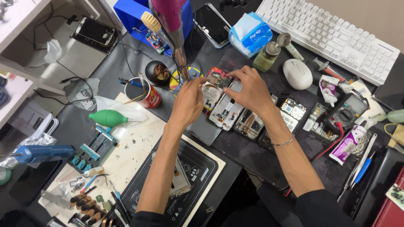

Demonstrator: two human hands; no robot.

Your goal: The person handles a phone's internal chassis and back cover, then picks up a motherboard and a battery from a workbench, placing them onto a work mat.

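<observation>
The right hand [251, 90] hides part of an opened phone [227, 110]; the red case [392, 206] is cut off.

Single head view, looking steeply down, close over workbench [235, 155]

- The light on my bench is even and fairly bright, falling from above, and shadows stay soft and short.
- My left hand [188, 103] and right hand [251, 90] throw only faint shade onto the dark work mat [248, 153].
- Pale glare sits on the glossy black phone screen [211, 23].
- The magenta cylindrical lamp head [169, 17] close to my face is blurred.
- The white computer keyboard [332, 35] bends slightly toward the frame's edge.
</observation>
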